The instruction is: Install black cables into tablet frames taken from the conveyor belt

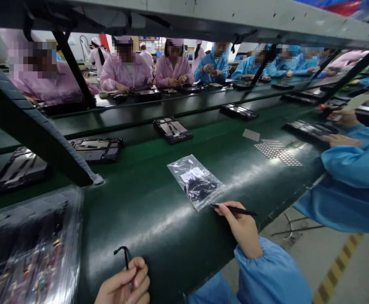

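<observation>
Between the thumb and fingers of my left hand (126,285) is a thin black cable with a bent end (126,255), held upright above the green bench (124,219). My right hand (243,230) grips a slim black pair of tweezers (238,210), its tip pointing left, close to the near corner of a clear plastic bag (196,181). The bag lies flat on the bench with a white label and small dark pieces inside. What the lower fingers of my left hand cover is hidden.
A clear tray of cables (29,253) stands at the near left, beside a slanted post (45,126). Several opened devices (173,128) lie along the line. Sheets of small pads (278,152) lie at right, near a co-worker's blue sleeve (355,164). A beam (184,19) crosses overhead.
</observation>
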Demonstrator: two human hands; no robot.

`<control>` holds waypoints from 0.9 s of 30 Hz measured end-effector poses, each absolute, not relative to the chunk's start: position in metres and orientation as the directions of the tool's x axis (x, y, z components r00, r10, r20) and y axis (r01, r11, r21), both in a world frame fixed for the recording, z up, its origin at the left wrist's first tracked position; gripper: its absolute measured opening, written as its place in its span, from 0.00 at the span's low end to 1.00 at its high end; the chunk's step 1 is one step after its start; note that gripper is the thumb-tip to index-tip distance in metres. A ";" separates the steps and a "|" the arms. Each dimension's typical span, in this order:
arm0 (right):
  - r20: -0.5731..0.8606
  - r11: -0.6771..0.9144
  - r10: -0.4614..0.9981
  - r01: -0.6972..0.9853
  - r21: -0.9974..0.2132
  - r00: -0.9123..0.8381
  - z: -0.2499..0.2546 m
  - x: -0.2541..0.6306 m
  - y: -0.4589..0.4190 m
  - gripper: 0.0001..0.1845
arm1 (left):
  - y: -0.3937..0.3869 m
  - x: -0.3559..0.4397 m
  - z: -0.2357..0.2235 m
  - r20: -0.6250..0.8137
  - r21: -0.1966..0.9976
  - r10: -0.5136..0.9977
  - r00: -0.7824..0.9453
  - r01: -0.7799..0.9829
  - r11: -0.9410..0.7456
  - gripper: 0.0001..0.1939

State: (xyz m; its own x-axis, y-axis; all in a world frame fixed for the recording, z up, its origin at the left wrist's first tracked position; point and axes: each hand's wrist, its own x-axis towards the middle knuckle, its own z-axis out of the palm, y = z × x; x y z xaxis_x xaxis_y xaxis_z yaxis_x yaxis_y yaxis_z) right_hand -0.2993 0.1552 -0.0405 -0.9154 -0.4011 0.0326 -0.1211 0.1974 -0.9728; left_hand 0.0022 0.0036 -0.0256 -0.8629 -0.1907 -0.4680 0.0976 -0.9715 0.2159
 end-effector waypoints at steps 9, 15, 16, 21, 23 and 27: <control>-0.181 -0.113 -0.699 0.357 -0.927 -0.692 -0.011 -0.214 0.094 0.21 | 0.000 -0.003 -0.011 -0.414 0.829 -0.620 -0.667 0.005 -0.559 0.17; -0.271 0.017 -0.928 0.699 -0.715 -0.255 0.008 -0.133 0.045 0.18 | 0.003 0.006 0.004 -0.081 0.988 -0.845 -0.529 0.069 -0.138 0.18; -0.285 0.037 -0.932 0.725 -0.688 -0.223 0.008 -0.129 0.041 0.17 | 0.004 0.007 0.005 -0.062 0.991 -0.875 -0.480 0.076 -0.112 0.18; -0.313 0.089 -0.939 0.778 -0.622 -0.142 0.002 -0.126 0.036 0.16 | 0.009 0.006 0.005 -0.045 0.996 -0.943 -0.330 0.059 -0.068 0.13; -0.318 0.098 -0.939 0.786 -0.611 -0.130 0.001 -0.125 0.036 0.16 | 0.009 0.006 0.005 -0.010 0.999 -0.945 -0.326 0.046 -0.026 0.10; -0.342 0.114 -0.932 0.799 -0.590 -0.119 0.001 -0.122 0.037 0.15 | 0.008 0.005 0.005 0.067 0.998 -0.951 -0.302 0.037 0.059 0.06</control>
